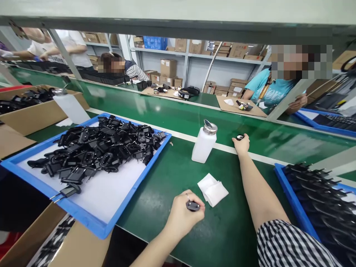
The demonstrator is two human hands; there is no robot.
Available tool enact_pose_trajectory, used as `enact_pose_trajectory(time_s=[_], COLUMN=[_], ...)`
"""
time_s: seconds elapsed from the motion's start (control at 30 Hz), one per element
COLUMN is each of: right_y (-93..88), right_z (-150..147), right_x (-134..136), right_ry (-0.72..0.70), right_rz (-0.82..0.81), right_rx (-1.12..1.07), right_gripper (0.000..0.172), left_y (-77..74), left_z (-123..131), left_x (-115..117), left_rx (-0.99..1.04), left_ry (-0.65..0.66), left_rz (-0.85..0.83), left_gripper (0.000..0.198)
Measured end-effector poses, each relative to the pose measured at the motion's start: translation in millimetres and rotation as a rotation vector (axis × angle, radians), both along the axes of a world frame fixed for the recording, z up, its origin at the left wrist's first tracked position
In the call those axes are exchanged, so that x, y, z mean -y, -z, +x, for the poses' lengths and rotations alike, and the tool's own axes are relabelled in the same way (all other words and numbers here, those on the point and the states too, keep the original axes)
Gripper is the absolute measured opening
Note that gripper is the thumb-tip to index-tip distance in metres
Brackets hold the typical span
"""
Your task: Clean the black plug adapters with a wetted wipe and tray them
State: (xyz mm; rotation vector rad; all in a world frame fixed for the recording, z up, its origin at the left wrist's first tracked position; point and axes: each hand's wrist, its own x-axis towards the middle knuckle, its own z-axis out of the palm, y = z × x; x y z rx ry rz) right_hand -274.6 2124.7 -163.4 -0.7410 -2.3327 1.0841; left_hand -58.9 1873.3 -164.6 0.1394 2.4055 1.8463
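Left hand (182, 215) around black plug (192, 206)

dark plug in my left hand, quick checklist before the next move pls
1. Left hand gripping the dark plug: ok, held in the fingers.
2. Right hand holding the small dark piece: ok, between thumb and fingers.
3. White cloth within reach: ok, folded beside the left hand.
4. Nearer white bottle standing on the table: ok.
5. Plug pile wholly within the left blue tray: not ok, one plug's pins overhang the rim.
6. Dark plug clean: cannot tell, too small.
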Motion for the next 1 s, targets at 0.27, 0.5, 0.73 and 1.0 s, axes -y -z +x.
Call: enact_pose_trajectory(time_s=[0.27,0.5,0.73,1.0], right_y=[-2.8,-28.3,-0.6,-55.8], right_z=[35,191,295,323], right_x=[17,76,115,125], right_ry=[0.014,-0.334,-0.462,-0.745], right_rz=[0.065,0.144,0.145,0.351], right_rx=[-0.149,-0.154,0.093,-0.248], right_gripper=[0.059,0.049,0.061,0.034], left_y=[-0.8,-7.3,-1.5,-33.2], left_z=[-8,-8,-2,57], left_x=[4,15,41,12], left_rx=[-0.051,-0.065,-0.11,-0.273], left_ry=[0.077,0.206,0.267,0.323], left_rz=[-0.119,-0.225,-0.338,-0.131], left_gripper=[0.008,0.012,0.028,0.04])
